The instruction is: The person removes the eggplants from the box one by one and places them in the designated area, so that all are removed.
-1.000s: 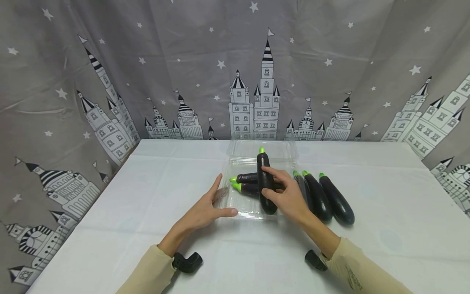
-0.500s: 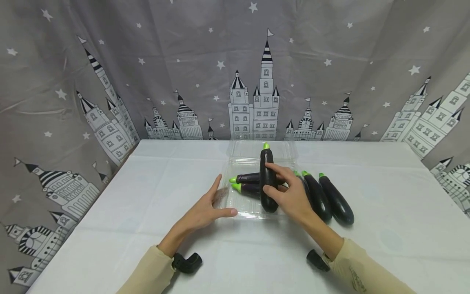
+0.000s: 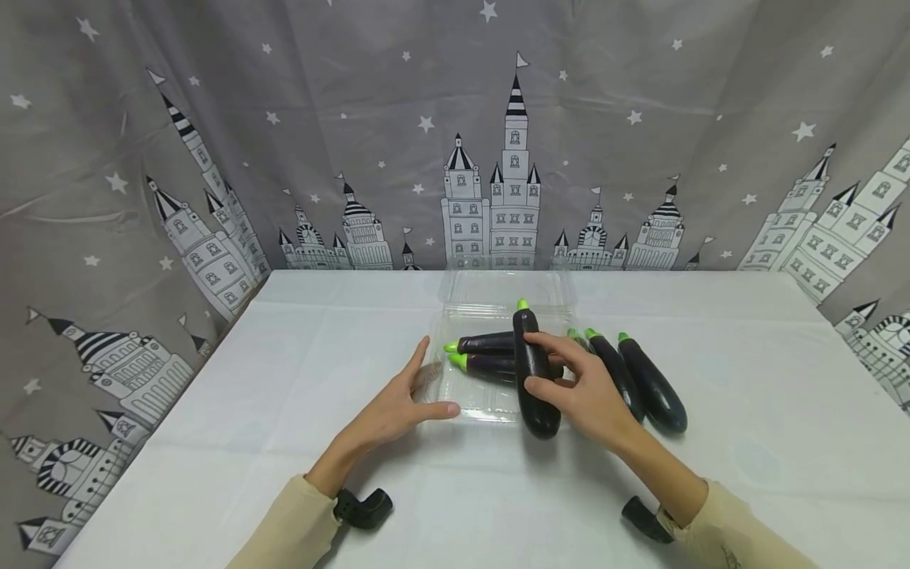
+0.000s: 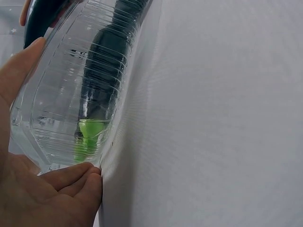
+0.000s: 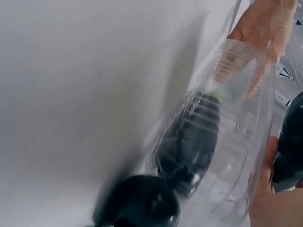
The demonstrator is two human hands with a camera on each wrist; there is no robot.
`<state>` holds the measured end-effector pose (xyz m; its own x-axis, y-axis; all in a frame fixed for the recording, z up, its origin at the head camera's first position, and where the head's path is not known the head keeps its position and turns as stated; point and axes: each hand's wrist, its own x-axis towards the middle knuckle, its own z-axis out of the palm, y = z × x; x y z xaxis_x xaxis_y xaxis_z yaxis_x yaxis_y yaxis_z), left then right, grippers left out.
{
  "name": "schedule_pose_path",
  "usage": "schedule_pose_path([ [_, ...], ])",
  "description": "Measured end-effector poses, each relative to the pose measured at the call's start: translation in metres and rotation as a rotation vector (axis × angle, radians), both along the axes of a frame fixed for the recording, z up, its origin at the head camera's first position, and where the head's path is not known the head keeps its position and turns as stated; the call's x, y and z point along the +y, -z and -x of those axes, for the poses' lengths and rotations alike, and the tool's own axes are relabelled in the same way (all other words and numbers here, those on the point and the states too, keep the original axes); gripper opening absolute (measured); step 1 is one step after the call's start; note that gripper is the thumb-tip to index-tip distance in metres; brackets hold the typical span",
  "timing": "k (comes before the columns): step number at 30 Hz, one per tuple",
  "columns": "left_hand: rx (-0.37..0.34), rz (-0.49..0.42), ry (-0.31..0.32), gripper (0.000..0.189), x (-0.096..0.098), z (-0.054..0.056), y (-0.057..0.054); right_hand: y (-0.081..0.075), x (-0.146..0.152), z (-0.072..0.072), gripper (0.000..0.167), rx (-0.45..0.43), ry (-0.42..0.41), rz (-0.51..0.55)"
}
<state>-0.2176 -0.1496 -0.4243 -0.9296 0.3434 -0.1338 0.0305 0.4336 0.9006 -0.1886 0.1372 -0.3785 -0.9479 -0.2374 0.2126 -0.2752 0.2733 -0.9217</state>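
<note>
My right hand (image 3: 586, 395) grips a dark purple eggplant (image 3: 533, 371) around its middle, thumb on the near side, its green stem pointing away. The eggplant is above a clear plastic clamshell box (image 3: 472, 405), crossing its front edge. Inside the box lie two more eggplants (image 3: 490, 367), side by side, green stems to the left. My left hand (image 3: 398, 403) has its fingers spread along the box's left end; in the left wrist view the fingertips touch the clear wall (image 4: 52, 109). The right wrist view shows the held eggplant (image 5: 289, 146) beside the box's upper rim.
To the right of the box lie more eggplants (image 3: 652, 383) on the white table (image 3: 753, 356), one of them mostly hidden behind my right hand. The box's lid (image 3: 508, 286) is folded back toward the grey castle-print curtain (image 3: 611, 95).
My right hand carried the eggplant slightly away from me, then to the right and back toward me, past the box's front edge. The left hand stayed in place.
</note>
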Motion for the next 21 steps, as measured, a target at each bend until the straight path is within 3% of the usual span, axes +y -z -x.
schedule_pose_path([
  [10,0.005,-0.005,0.005,0.123,0.000,0.000,-0.001,-0.005,0.031,-0.010,0.051,0.066,-0.038,-0.038],
  [21,0.006,-0.019,0.009,0.122,0.000,0.000,-0.001,-0.006,0.067,-0.019,0.049,0.064,0.036,-0.151],
])
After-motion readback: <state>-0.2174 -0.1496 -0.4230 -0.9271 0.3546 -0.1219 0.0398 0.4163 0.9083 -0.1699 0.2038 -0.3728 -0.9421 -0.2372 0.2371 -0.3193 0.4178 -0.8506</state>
